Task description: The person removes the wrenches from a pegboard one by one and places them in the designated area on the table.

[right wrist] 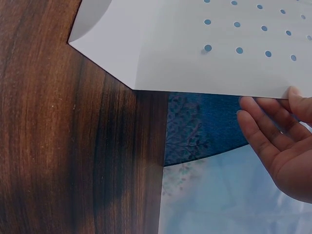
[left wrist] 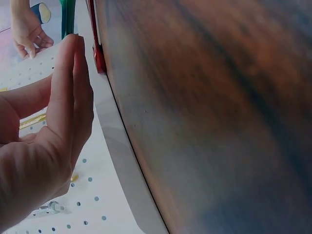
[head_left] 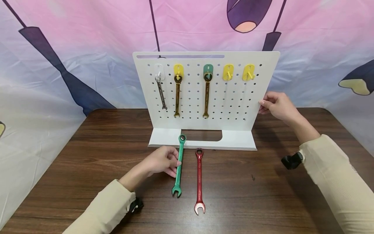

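My left hand [head_left: 162, 160] pinches a green combination wrench [head_left: 179, 177] by its shaft, the ring end pointing at the board and the open end toward me. In the left wrist view, the green wrench [left wrist: 68, 19] shows only in part beyond the fingers. To its right a red combination wrench [head_left: 199, 178] lies on the table. At the right edge of a white pegboard stand [head_left: 201, 125], my right hand [head_left: 279, 105] grips the panel between thumb and fingers; the right wrist view shows the thumb on the panel's front [right wrist: 180, 63].
A silver wrench [head_left: 161, 94] and two gold-toned wrenches [head_left: 177, 97] hang from hooks on the board. Two yellow hooks [head_left: 228, 72] to their right carry nothing. The stand's base has a cut-out at its front. A patterned cloth [head_left: 96, 39] hangs behind the brown table [head_left: 248, 201].
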Demonstrator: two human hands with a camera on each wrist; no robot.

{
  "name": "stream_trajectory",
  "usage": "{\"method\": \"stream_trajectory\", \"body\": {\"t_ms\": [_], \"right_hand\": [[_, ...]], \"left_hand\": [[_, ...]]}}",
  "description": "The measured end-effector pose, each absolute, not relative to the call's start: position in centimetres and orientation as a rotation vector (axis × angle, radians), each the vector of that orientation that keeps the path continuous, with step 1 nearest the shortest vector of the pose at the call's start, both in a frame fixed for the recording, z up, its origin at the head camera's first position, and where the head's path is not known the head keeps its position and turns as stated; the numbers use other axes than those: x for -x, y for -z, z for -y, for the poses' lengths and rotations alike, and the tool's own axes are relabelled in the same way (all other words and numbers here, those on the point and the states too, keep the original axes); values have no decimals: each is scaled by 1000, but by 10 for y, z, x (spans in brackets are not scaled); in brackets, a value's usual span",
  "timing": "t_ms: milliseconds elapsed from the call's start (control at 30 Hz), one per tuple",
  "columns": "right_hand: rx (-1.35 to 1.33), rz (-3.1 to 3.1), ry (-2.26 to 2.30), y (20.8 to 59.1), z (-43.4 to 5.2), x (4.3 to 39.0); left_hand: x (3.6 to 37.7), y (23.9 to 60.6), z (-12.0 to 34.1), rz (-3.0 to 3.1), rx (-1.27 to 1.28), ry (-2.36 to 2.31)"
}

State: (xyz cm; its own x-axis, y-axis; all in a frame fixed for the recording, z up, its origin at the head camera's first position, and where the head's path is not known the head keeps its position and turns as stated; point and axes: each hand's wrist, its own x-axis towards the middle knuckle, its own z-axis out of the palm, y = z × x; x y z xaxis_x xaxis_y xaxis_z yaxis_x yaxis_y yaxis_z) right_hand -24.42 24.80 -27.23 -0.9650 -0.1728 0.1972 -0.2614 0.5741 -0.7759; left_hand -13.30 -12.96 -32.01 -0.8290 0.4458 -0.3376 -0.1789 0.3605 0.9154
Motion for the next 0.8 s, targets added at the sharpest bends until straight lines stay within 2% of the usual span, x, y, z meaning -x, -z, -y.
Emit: {"method": "stream_trajectory", "body": {"t_ms": [800], "right_hand": [[-376, 2705, -1348, 272, -249, 246]], "left_hand": [[118, 320, 122, -2087, -214, -1361]]}}
